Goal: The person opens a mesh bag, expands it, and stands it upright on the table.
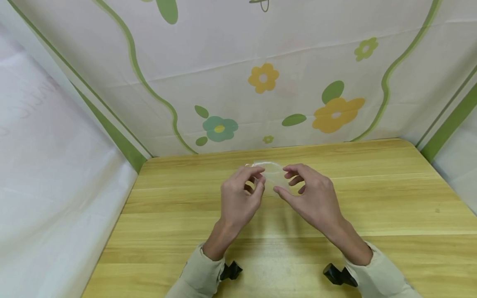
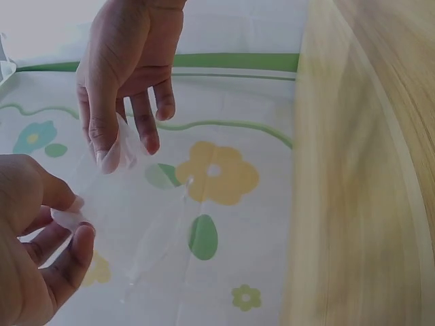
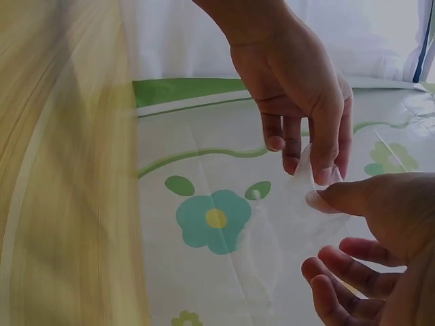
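A thin, see-through plastic bag (image 1: 273,173) hangs between the two hands, over the far part of the wooden table. My left hand (image 1: 240,192) pinches its edge between thumb and fingertips. The right hand (image 1: 316,196) faces it with fingers spread, and the thumb touches the film. In the right wrist view the right thumb (image 3: 340,198) lies against the bag's edge, close to the left fingertips, while the other right fingers stay apart from it. Hanging below the hands in the left wrist view, the clear film (image 2: 156,238) shows the printed flowers through it.
The wooden table (image 1: 167,231) reaches back to a white cloth wall (image 1: 223,54) printed with flowers and green lines. More white cloth (image 1: 56,165) hangs at the left side. Black devices (image 1: 231,271) show at both sleeves.
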The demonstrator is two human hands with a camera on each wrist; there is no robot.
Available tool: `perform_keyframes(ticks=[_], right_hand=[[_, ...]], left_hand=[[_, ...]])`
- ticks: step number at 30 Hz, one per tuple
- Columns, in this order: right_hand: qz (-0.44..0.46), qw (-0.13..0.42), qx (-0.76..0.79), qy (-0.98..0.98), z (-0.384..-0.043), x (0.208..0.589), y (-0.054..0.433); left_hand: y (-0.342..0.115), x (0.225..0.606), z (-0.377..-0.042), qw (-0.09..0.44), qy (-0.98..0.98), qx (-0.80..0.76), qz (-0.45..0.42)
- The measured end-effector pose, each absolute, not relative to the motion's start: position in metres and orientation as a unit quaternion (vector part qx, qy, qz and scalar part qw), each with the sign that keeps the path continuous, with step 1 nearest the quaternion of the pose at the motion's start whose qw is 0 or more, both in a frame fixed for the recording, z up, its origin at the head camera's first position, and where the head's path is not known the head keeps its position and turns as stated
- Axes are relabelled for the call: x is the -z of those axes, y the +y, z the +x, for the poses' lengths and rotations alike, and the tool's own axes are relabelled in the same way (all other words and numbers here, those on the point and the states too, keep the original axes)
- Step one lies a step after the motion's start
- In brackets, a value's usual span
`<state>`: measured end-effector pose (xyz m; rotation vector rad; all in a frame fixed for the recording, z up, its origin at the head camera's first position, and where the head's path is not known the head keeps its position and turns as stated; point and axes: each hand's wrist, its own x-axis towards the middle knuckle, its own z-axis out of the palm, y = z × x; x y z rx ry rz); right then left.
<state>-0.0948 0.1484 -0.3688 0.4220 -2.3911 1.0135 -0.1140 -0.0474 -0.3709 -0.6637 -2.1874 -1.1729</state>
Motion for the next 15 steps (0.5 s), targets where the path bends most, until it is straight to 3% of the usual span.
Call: perform_keyframes(ticks=[6,15], right_hand=[[0.143,0.257,-0.401,-0.867,-0.0946,0.3704,0.1477],[0.165,0.331,-0.444,-0.816,-0.0970,0.3717,0.1450]], left_hand=[[-0.0467,0.3719,-0.1149,0.299,-0.792,0.461,-0.267],[-0.0453,0.3725,-0.1152,0.281,-0.796,0.441,-0.303]])
